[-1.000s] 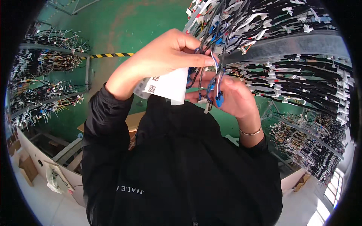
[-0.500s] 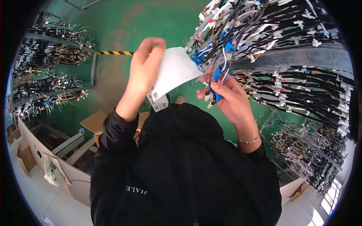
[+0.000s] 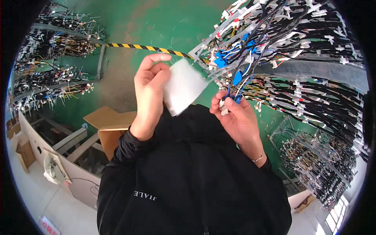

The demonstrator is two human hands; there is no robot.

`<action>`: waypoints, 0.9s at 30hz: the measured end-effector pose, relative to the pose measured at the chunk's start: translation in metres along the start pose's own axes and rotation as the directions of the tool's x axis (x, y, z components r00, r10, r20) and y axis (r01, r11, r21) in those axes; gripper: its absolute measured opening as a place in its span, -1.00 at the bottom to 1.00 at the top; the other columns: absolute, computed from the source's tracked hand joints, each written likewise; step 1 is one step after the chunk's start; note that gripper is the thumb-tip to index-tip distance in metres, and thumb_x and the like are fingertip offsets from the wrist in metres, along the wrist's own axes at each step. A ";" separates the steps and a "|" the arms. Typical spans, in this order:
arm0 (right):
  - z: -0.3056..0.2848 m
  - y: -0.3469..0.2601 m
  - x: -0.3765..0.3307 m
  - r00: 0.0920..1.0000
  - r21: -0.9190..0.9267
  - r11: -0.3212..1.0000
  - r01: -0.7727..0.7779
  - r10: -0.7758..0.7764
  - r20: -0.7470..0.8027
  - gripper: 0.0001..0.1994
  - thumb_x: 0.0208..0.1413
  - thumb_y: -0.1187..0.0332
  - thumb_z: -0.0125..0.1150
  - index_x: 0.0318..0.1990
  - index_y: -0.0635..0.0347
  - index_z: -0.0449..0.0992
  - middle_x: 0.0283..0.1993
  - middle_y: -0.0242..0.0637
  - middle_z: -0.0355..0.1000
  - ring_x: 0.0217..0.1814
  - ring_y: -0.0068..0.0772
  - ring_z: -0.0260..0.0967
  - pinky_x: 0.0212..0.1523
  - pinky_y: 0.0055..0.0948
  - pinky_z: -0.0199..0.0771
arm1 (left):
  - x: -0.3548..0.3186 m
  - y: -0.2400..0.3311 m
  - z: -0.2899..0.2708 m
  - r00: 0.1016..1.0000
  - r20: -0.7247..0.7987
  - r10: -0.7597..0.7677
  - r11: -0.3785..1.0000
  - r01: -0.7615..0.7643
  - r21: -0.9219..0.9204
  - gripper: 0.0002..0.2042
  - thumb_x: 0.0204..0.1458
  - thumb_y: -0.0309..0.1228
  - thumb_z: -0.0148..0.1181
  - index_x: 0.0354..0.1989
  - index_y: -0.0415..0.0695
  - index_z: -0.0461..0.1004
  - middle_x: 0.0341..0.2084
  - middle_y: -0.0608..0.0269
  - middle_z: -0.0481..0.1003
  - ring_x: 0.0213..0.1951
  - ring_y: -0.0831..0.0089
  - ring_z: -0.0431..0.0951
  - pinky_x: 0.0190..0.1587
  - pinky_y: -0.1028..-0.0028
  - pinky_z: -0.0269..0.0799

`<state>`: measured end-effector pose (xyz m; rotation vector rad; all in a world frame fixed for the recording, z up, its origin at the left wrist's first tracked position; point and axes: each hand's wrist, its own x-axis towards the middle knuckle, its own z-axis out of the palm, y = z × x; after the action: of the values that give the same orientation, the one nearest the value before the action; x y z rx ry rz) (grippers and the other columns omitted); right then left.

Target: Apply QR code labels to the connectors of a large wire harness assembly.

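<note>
Now, blue-and-black wire-harness tail (image 3: 237, 78) runs down from upper right into the right hand (image 3: 242, 120). Right thumb laid across the wires, fingers curled beneath: clamped on the loose end. Small white plug (image 3: 224, 111) pokes out just below those fingertips. Another blue connector cluster (image 3: 221, 60) hangs above them, untouched.

Left hand (image 3: 149, 92) well to the left of the tail, with a white paper sheet (image 3: 183, 89) lying between the two hands. Sheet's left edge sits against the left fingers and appears pinched there, though the grip is partly hidden; index and thumb tips stand slightly apart. Cannot tell whether a small label is caught at them.

Change noted: a second ago the left fingers were in among these wires, the sheet showing printed codes. Since then the hand has pulled away, sheet with it, plain face up. My reading: the right hand alone now steadies the end, the left being taken up with paper.

Farther out, above and right of the right fingers, harnesses (image 3: 313, 33) crowd a metal rack bar (image 3: 319, 70). Beyond the left fingertips, black-and-yellow floor tape (image 3: 145, 47); below the left wrist, an open cardboard box (image 3: 111, 117).
</note>
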<state>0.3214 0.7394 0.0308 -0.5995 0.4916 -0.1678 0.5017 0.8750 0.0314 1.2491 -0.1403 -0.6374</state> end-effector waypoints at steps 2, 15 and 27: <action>0.011 0.000 0.000 0.999 -0.034 0.999 0.010 -0.011 -0.035 -0.74 0.21 0.41 0.12 0.00 0.36 0.46 0.07 -0.15 0.41 -0.02 -0.39 0.41 0.06 -0.37 0.39 | 0.001 -0.008 -0.001 0.996 -0.034 0.083 0.997 -0.083 0.007 -0.81 0.06 -0.67 0.02 -0.20 -0.20 0.48 -0.50 0.47 0.44 -0.46 0.74 0.34 -0.38 0.70 0.19; 0.022 0.011 0.019 0.986 -0.499 0.850 0.168 -0.143 0.090 -0.79 0.22 0.38 0.14 -0.12 0.34 0.55 -0.14 -0.33 0.52 -0.12 -0.58 0.38 -0.08 -0.55 0.36 | -0.007 0.014 0.002 0.988 0.031 -0.152 0.973 0.155 -0.172 -0.63 0.10 -0.63 0.09 0.12 -0.31 0.36 -0.26 0.17 0.56 -0.24 0.56 0.54 -0.13 0.57 0.44; 0.029 0.006 0.018 0.995 -0.365 0.928 0.074 -0.094 -0.039 -0.72 0.28 0.31 0.06 -0.10 0.37 0.54 -0.16 -0.36 0.52 -0.21 -0.68 0.34 -0.17 -0.63 0.32 | -0.032 0.025 0.001 0.726 0.361 0.586 0.203 -0.563 0.801 -0.58 -0.33 -0.58 0.37 -0.17 -0.03 0.55 -0.24 0.23 0.42 -0.11 0.19 0.38 -0.08 0.32 0.29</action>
<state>0.3517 0.7536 0.0409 -0.9827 0.5562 -0.1766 0.4843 0.8945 0.0621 2.0536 -1.0189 0.2378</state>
